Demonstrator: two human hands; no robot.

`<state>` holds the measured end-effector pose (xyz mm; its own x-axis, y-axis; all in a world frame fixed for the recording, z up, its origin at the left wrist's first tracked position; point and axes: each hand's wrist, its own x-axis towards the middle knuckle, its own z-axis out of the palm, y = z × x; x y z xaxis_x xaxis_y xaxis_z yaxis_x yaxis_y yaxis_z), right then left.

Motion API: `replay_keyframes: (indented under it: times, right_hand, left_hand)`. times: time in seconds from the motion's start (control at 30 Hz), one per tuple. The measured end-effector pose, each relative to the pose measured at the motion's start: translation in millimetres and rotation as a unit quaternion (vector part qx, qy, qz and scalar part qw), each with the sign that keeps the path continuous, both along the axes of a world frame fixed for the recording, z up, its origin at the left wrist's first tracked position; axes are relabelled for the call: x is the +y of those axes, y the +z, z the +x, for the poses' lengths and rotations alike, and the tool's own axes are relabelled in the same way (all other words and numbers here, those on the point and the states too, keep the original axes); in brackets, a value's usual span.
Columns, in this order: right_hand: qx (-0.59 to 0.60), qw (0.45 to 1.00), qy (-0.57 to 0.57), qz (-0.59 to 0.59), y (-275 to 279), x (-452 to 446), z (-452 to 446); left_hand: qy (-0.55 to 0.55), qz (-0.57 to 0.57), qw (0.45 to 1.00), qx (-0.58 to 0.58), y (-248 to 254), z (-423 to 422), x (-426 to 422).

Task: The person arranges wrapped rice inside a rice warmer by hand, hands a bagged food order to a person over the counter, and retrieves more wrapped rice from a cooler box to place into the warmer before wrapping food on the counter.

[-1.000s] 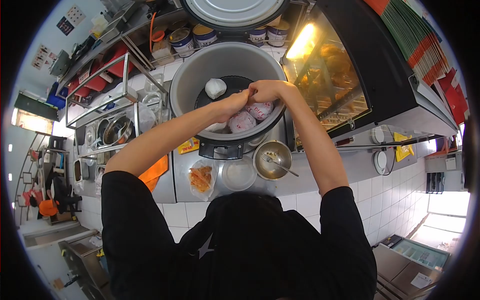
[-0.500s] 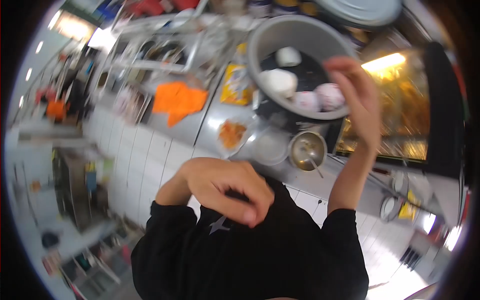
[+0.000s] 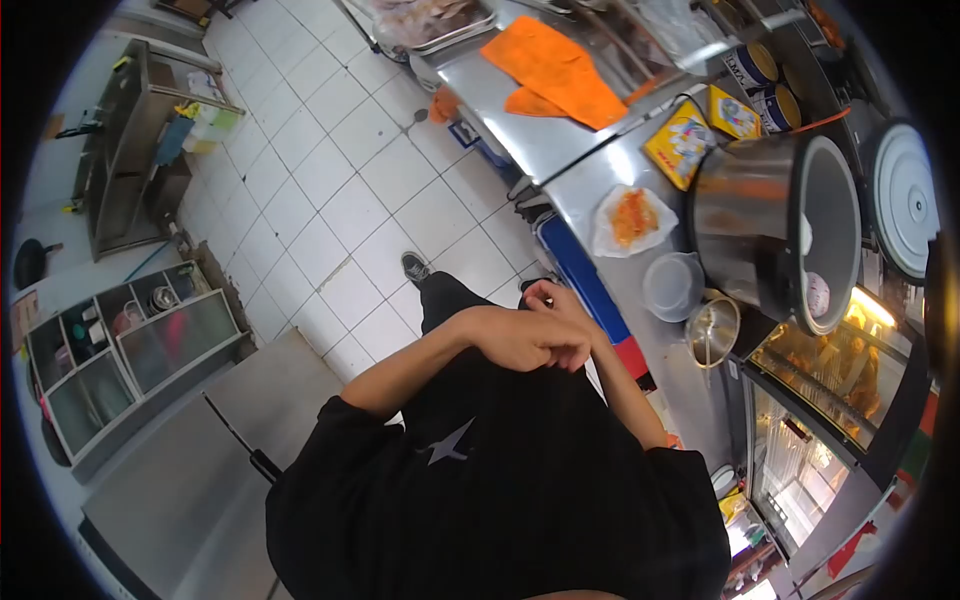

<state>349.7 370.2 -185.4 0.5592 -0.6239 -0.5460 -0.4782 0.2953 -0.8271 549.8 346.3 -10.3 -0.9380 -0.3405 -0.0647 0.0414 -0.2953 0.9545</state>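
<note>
In front of my black shirt, my left hand [image 3: 520,340] is closed, its fingers curled loosely, and nothing shows in it. Just beyond it, partly covered by it, is my right hand [image 3: 558,299] with bent fingers; nothing is seen in its grasp. Both hands are away from the steel counter [image 3: 625,290]. On that counter lie a plastic bag with orange food [image 3: 634,217], a translucent round tub [image 3: 673,286] and a metal bowl [image 3: 713,331] with a spoon in it. A large deep pot [image 3: 745,215] holds pale, wrapped lumps, mostly hidden by its wall.
Orange gloves [image 3: 555,72] and a yellow packet [image 3: 680,143] lie farther up the counter. A round lid [image 3: 905,200] and a lit glass food cabinet [image 3: 835,375] stand at right. Tiled floor [image 3: 330,200] stretches left, toward a shelf unit [image 3: 130,340] and a steel surface [image 3: 215,450].
My view has swung left, so the counter now sits farther right. My right hand has come back from over the pot to beside my left hand.
</note>
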Motion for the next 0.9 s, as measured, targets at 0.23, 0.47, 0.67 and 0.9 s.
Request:
replay_keyframes:
  times: [0.23,0.47,0.67,0.9]
  right_hand:
    - [-0.028,0.968,-0.241,0.069,-120.3,-58.0,140.5]
    - [0.051,0.932,-0.342,-0.113,-293.2,-259.6,259.1]
    - [0.321,0.891,-0.313,-0.076,-477.6,-417.0,218.4]
    - [0.398,0.906,-0.136,0.045,-489.2,-430.3,214.8]
  left_hand:
    - [0.310,0.028,0.929,-0.203,-197.4,175.6,46.9]
    - [0.516,0.143,0.678,-0.504,-453.3,356.4,214.1]
    - [0.490,0.571,0.532,-0.389,-504.3,417.2,355.0]
    - [0.363,0.552,0.578,-0.479,-518.4,398.5,331.4]
